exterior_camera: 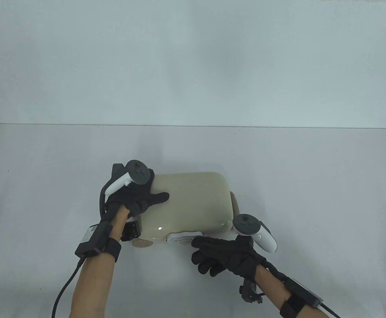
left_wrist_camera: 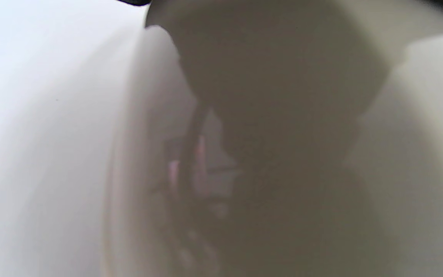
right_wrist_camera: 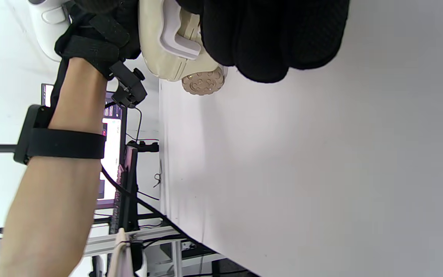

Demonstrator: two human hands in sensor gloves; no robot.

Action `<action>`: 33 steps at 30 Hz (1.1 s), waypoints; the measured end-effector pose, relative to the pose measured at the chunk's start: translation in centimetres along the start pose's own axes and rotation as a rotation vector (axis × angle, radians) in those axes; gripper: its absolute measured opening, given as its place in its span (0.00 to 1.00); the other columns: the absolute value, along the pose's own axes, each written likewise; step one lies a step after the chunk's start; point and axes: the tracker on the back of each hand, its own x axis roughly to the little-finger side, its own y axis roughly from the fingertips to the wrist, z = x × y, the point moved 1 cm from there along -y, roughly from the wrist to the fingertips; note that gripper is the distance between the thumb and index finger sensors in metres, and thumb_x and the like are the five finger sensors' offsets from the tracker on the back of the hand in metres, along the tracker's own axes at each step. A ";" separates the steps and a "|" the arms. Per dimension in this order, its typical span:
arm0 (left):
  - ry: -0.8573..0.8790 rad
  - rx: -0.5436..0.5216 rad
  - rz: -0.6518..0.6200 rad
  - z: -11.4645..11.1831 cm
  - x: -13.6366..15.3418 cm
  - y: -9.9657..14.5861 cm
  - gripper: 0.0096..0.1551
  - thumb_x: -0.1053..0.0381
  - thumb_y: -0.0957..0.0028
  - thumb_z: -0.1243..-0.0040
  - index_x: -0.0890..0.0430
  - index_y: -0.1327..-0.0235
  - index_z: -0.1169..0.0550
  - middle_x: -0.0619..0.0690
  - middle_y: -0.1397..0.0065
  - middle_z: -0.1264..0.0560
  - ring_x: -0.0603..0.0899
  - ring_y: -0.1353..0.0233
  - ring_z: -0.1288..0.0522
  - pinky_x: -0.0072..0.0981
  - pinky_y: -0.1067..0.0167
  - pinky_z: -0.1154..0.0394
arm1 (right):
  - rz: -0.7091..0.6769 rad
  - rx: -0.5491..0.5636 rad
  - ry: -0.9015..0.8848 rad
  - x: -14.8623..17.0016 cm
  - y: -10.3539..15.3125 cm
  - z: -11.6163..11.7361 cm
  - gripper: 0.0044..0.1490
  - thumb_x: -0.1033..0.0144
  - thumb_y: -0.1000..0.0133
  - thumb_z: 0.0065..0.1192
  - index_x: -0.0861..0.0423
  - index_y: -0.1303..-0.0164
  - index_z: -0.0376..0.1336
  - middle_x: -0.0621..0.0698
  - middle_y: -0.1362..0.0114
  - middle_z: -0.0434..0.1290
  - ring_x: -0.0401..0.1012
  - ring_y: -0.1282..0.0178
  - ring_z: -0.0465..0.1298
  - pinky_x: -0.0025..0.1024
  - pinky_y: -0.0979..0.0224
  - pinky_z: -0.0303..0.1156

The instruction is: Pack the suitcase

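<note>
Beige hard-shell suitcase (exterior_camera: 189, 205), closed, lying flat on white table (exterior_camera: 312, 185) btwn both hands. Left hand (exterior_camera: 136, 195): fingers spread flat on lid's near-left corner, released. Right hand (exterior_camera: 226, 255): at white side handle (exterior_camera: 183, 238), forefinger extended, other fingers curled; grasp can't be told. Wheel (right_wrist_camera: 203, 81) just beside right fingertips.

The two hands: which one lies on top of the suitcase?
The left hand, spread on the top of the suitcase. The right hand is at its near side, by the white handle.

Closed beige suitcase (exterior_camera: 189, 203) lying flat on the white desk (exterior_camera: 312, 172)
Left hand (exterior_camera: 136, 198) rests on its left end, thumb across the lid; right hand (exterior_camera: 226, 256), fingers curled, is at the white handle (exterior_camera: 183, 238) on its near edge
</note>
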 end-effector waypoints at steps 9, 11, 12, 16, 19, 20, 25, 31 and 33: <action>0.000 0.008 0.000 0.1 0.0 0.0 0.64 0.21 0.57 0.53 0.48 0.21 0.66 0.58 0.15 0.69 0.71 0.15 0.62 0.62 0.21 0.51 | 0.049 0.121 0.332 -1.9 0.3 1.3 0.48 0.38 0.37 0.43 0.58 0.17 0.42 0.52 0.22 0.68 0.49 0.30 0.77 0.42 0.32 0.76; -0.002 0.009 0.001 0.1 0.0 0.0 0.64 0.21 0.57 0.53 0.48 0.21 0.66 0.58 0.15 0.69 0.71 0.15 0.62 0.62 0.21 0.51 | 0.051 0.143 0.376 -2.2 0.5 1.5 0.47 0.39 0.37 0.43 0.58 0.17 0.42 0.53 0.22 0.67 0.50 0.29 0.76 0.43 0.32 0.76; -0.001 0.009 0.000 0.2 0.0 0.0 0.64 0.21 0.57 0.53 0.48 0.21 0.66 0.58 0.15 0.69 0.71 0.15 0.62 0.62 0.21 0.51 | 0.046 0.171 0.436 -2.6 0.6 1.8 0.47 0.39 0.37 0.43 0.58 0.18 0.43 0.53 0.22 0.68 0.50 0.29 0.76 0.43 0.32 0.75; 0.005 0.010 -0.004 0.2 0.0 -0.1 0.65 0.21 0.57 0.53 0.48 0.21 0.66 0.58 0.15 0.69 0.71 0.15 0.62 0.62 0.21 0.51 | 0.011 0.330 0.832 -5.2 1.3 3.5 0.45 0.41 0.39 0.47 0.55 0.18 0.46 0.50 0.25 0.71 0.48 0.32 0.78 0.40 0.33 0.77; 0.004 0.010 -0.005 0.2 0.0 -0.1 0.65 0.21 0.57 0.53 0.48 0.21 0.66 0.58 0.15 0.69 0.71 0.15 0.62 0.62 0.21 0.51 | -0.038 0.400 1.102 -7.1 1.8 5.3 0.40 0.40 0.42 0.51 0.52 0.25 0.57 0.45 0.34 0.77 0.43 0.39 0.82 0.36 0.37 0.79; 0.005 0.010 -0.006 0.2 0.0 -0.1 0.65 0.21 0.57 0.52 0.48 0.21 0.66 0.58 0.15 0.69 0.71 0.15 0.62 0.62 0.21 0.51 | -0.065 0.438 1.171 -7.7 2.0 5.9 0.40 0.40 0.43 0.52 0.52 0.26 0.58 0.44 0.35 0.77 0.42 0.40 0.82 0.36 0.38 0.79; 0.013 0.006 -0.008 0.2 0.1 0.0 0.64 0.21 0.57 0.52 0.48 0.21 0.66 0.58 0.15 0.69 0.71 0.15 0.62 0.62 0.21 0.51 | -0.117 0.576 1.406 -8.9 1.2 7.5 0.43 0.41 0.43 0.54 0.50 0.22 0.52 0.45 0.27 0.71 0.44 0.31 0.77 0.36 0.33 0.77; 0.015 0.005 -0.014 0.2 0.1 0.0 0.64 0.21 0.57 0.53 0.48 0.21 0.66 0.58 0.15 0.69 0.71 0.15 0.62 0.62 0.21 0.51 | -0.099 0.702 1.802 -7.7 -1.4 8.3 0.61 0.36 0.47 0.54 0.56 0.17 0.34 0.56 0.13 0.47 0.58 0.15 0.57 0.59 0.19 0.58; 0.014 0.006 -0.014 0.2 0.1 0.0 0.64 0.21 0.57 0.52 0.48 0.21 0.66 0.58 0.15 0.69 0.71 0.15 0.62 0.62 0.21 0.51 | -0.061 0.694 1.936 -7.0 -2.7 8.3 0.68 0.33 0.49 0.54 0.59 0.18 0.28 0.59 0.11 0.42 0.62 0.13 0.52 0.65 0.20 0.56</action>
